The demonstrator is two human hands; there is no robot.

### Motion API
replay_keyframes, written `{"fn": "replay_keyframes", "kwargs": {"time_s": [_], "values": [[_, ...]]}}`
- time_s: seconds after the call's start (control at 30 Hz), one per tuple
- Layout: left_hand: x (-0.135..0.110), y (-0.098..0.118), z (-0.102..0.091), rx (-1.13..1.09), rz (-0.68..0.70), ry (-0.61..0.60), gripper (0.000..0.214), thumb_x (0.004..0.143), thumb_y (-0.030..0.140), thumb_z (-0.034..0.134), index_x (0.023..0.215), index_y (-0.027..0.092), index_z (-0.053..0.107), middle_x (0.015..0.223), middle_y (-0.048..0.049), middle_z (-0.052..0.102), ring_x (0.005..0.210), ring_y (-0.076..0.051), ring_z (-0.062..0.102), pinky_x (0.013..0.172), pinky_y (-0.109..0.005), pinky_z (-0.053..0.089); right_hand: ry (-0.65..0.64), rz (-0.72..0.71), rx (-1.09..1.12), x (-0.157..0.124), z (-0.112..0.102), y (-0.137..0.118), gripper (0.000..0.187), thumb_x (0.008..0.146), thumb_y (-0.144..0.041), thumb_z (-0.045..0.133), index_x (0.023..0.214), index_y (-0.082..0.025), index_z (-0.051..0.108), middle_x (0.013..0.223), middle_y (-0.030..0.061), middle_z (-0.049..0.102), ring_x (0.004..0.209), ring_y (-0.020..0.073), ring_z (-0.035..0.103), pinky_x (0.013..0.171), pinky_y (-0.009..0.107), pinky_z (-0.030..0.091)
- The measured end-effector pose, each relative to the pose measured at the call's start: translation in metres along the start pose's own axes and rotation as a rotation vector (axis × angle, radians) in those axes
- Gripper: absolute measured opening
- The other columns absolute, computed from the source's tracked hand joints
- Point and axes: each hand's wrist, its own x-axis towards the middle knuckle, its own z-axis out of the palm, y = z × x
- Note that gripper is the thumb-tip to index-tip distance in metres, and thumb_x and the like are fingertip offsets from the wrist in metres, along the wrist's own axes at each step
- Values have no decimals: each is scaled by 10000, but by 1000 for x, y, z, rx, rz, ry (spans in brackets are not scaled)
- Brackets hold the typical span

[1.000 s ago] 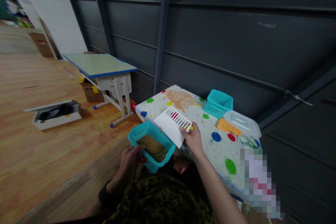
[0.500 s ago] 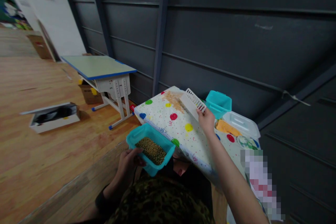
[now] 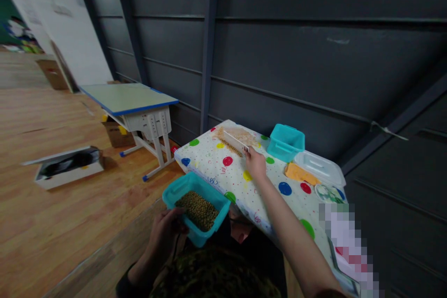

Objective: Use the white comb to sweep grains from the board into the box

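Observation:
My left hand (image 3: 166, 227) grips the near left rim of a teal plastic container (image 3: 222, 199), held just off the table's front edge. Small round dried beans (image 3: 197, 209), yellow to greenish, cover its bottom. Over at the far left part of the table, my right hand (image 3: 255, 163) is closed on one end of a white plastic tray (image 3: 234, 140), tilted so that its side faces me. The tray stands among pale loose beans (image 3: 249, 135) on the tablecloth, with a line of beans along its near side. Whether its edge touches the cloth I cannot tell.
A second teal container (image 3: 286, 142) stands at the table's back, beside a clear lid (image 3: 321, 167) and an orange cloth (image 3: 301, 173). The polka-dot tablecloth (image 3: 209, 163) borders a dark wall. Left are a desk (image 3: 129, 97) and an open white box (image 3: 70, 167) on the floor.
My right hand has carried the white tray left and down into the loose beans and turned it, so its slotted face no longer shows. The left hand still holds the container.

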Motion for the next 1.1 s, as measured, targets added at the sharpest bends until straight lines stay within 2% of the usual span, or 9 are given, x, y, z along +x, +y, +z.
{"fn": "replay_keyframes", "kwargs": {"time_s": [0.23, 0.47, 0.67, 0.8, 0.97, 1.1], "values": [[-4, 2, -4, 30, -1, 5, 331, 607, 487, 904, 511, 249, 694, 414, 0, 632, 367, -192, 614, 424, -298, 520, 6, -22, 30, -2, 1, 3, 348, 1145, -254, 549, 1276, -206, 868, 1046, 126, 908, 959, 309, 835, 815, 321, 522], [-18, 15, 3, 46, -3, -16, 361, 574, 486, 923, 480, 242, 673, 420, -13, 639, 370, -188, 624, 427, -291, 523, -20, -107, 62, -11, 2, -5, 314, 1132, -251, 599, 1293, -256, 869, 1109, 87, 930, 1000, 291, 864, 843, 306, 552], [-16, 6, 0, 25, 11, -22, 362, 615, 477, 921, 477, 235, 691, 420, -6, 634, 366, -178, 621, 414, -275, 506, -31, -131, 67, -17, 2, -11, 320, 1118, -239, 617, 1308, -266, 872, 1112, 75, 936, 1007, 289, 875, 870, 310, 582], [-12, 0, -1, 27, 12, -28, 347, 631, 489, 920, 504, 239, 715, 430, -7, 653, 377, -186, 624, 424, -288, 525, -30, -101, 19, -19, 0, -11, 380, 1132, -203, 570, 1365, -244, 867, 1140, 98, 936, 1043, 300, 883, 876, 317, 587], [-17, 1, 1, 23, 2, -39, 355, 660, 484, 916, 504, 235, 716, 440, -11, 665, 394, -188, 633, 448, -296, 545, -48, -104, 1, -25, 3, -13, 375, 1146, -238, 573, 1382, -239, 865, 1117, 101, 936, 1014, 294, 883, 845, 303, 569], [-20, 1, 3, 25, -11, -66, 385, 654, 504, 930, 499, 233, 706, 442, -11, 661, 395, -191, 633, 452, -303, 549, -12, -123, 40, -25, 6, -15, 366, 1137, -239, 575, 1358, -246, 867, 1134, 92, 938, 1005, 281, 878, 835, 292, 562]]}}
